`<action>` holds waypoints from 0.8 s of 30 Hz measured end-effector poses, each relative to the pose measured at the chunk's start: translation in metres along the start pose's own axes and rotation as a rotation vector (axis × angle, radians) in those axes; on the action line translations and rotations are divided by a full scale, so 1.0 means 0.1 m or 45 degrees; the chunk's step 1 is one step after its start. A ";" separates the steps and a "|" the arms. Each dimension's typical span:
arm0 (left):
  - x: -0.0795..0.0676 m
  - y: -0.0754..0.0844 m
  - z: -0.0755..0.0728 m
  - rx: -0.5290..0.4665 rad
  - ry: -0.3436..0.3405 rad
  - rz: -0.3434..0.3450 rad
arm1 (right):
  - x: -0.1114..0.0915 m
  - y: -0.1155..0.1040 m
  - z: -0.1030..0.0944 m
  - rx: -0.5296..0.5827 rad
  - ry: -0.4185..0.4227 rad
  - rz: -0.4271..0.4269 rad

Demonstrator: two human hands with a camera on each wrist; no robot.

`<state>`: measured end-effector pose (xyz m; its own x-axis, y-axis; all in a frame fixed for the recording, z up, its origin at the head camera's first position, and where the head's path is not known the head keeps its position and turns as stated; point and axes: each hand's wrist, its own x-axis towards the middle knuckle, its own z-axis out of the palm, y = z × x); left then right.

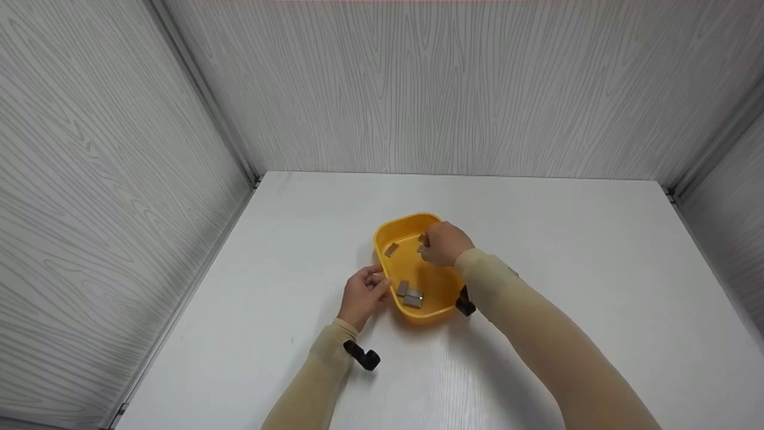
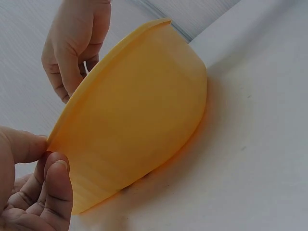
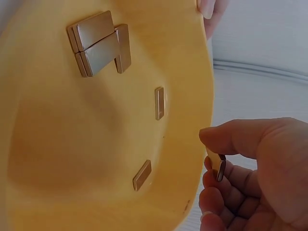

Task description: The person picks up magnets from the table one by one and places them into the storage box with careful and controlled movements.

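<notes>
A yellow plastic tub [image 1: 412, 263] stands on the white table, its floor facing up in the head view. My left hand [image 1: 361, 298] pinches the tub's left rim between thumb and fingers, seen closely in the left wrist view. Over the tub's right side, my right hand [image 1: 447, 243] pinches a small shiny metal block [image 3: 217, 166] between thumb and fingers. Several similar blocks lie inside: a stacked cluster [image 3: 98, 41] by the near end, one single block [image 3: 160, 103] along the wall and another block [image 3: 142, 175] nearer the far end.
White table [image 1: 268, 269] surrounds the tub. A grey wood-grain panel [image 1: 447, 89] rises behind the table, with side panels at left and right. Black wrist-camera mounts [image 1: 363, 356] stick out from both sleeves, the right one overlapping the tub's rim in the head view.
</notes>
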<state>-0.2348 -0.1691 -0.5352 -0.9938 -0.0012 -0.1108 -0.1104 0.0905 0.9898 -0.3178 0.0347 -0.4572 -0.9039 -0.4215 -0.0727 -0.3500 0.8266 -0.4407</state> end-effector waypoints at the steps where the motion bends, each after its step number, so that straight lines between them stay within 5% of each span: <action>1: -0.03 0.04 0.00 -0.001 -0.003 -0.008 | 0.01 0.00 0.02 0.005 -0.007 0.002; 5: -0.11 0.17 0.00 -0.005 -0.016 -0.036 | 0.06 0.01 0.07 0.001 -0.031 0.029; 14: 0.06 -0.07 -0.01 -0.029 -0.015 -0.056 | 0.09 0.03 0.12 -0.025 -0.076 0.119; 24: 0.07 -0.12 -0.01 -0.017 -0.008 -0.022 | 0.14 0.03 0.22 -0.033 -0.084 0.134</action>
<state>-0.2409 -0.1715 -0.5474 -0.9918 0.0035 -0.1280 -0.1274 0.0769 0.9889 -0.3257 0.0234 -0.4795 -0.9183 -0.3546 -0.1764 -0.2608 0.8766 -0.4045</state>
